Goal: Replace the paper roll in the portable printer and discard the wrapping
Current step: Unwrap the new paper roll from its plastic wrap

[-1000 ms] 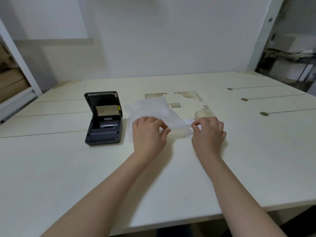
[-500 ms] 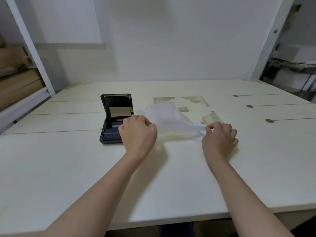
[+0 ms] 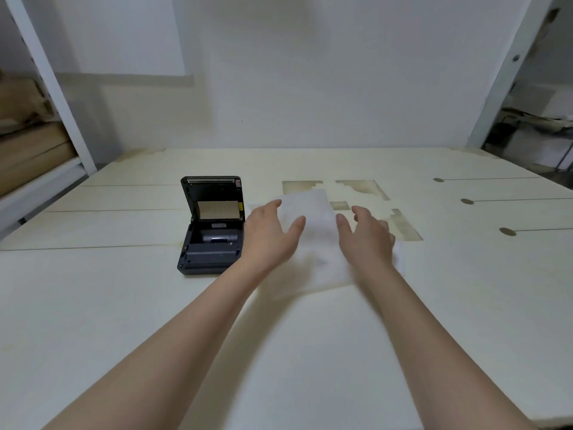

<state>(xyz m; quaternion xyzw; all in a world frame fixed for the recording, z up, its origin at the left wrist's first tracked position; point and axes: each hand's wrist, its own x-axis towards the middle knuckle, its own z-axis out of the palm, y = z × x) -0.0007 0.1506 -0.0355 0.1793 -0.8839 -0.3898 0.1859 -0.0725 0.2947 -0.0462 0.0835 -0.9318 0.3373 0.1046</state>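
- The printer [image 3: 212, 226] sits on the pale worktop [image 3: 93, 305], left of centre, with its lid raised and tilted back.
- A tan rectangular patch shows on the inside of the raised lid, and a grey roller or roll lies across the open compartment below it; which of the two it is cannot be told.
- The wrapping [image 3: 313, 212], a thin white sheet, lies flat on the worktop just to the right of the printer, its far corner reaching a discoloured patch [image 3: 302, 187] on the surface.
- The left hand [image 3: 273, 234] hovers palm-down over the left part of the sheet, close beside the printer, fingers [image 3: 299, 223] spread and loosely curved, holding nothing.
- The right hand [image 3: 364, 237] is over the right part of the sheet, fingers likewise spread apart and pinching nothing; whether either palm touches the sheet cannot be told because of blur.
- The sheet shows between the two hands, and its near edge is blurred and hard to trace against the worktop.
- Both bare forearms reach in from the bottom of the view.
- Further patches of worn surface [image 3: 403, 226] lie beyond and to the right of the right hand.
- Shelving with brown boxes [image 3: 28, 150] stands at the far left.
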